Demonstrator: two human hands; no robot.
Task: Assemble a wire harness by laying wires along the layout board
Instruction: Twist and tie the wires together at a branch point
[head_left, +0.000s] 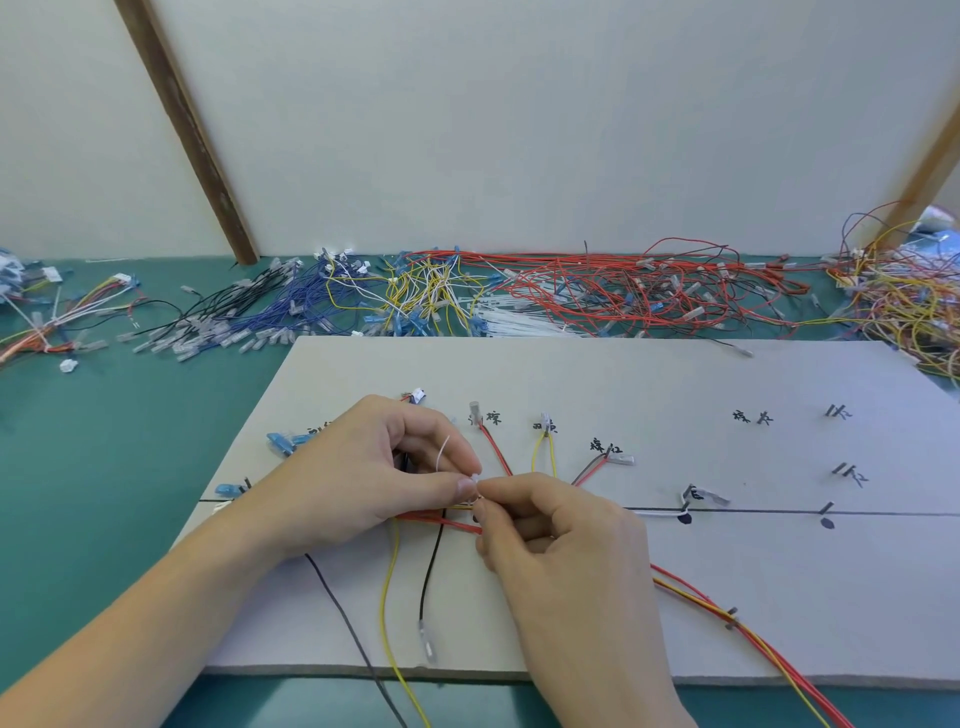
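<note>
A grey layout board (675, 395) lies on the green table, marked with a black line, handwritten labels and metal pegs. Red, yellow, black and brown wires run along it and fan out to pegs near the labels. My left hand (358, 473) and my right hand (561, 540) meet over the wire bundle (441, 519) at the board's left centre. Both pinch a thin white cable tie (470, 480) around the bundle; its tail curls upward. A red and yellow wire group (727, 613) trails off to the lower right.
Piles of loose wires lie along the table's back edge: black and blue (249, 317), yellow and white (421, 291), red (623, 291), mixed at far right (904, 296). White cable ties (514, 319) lie behind the board. A finished harness (47, 327) sits far left.
</note>
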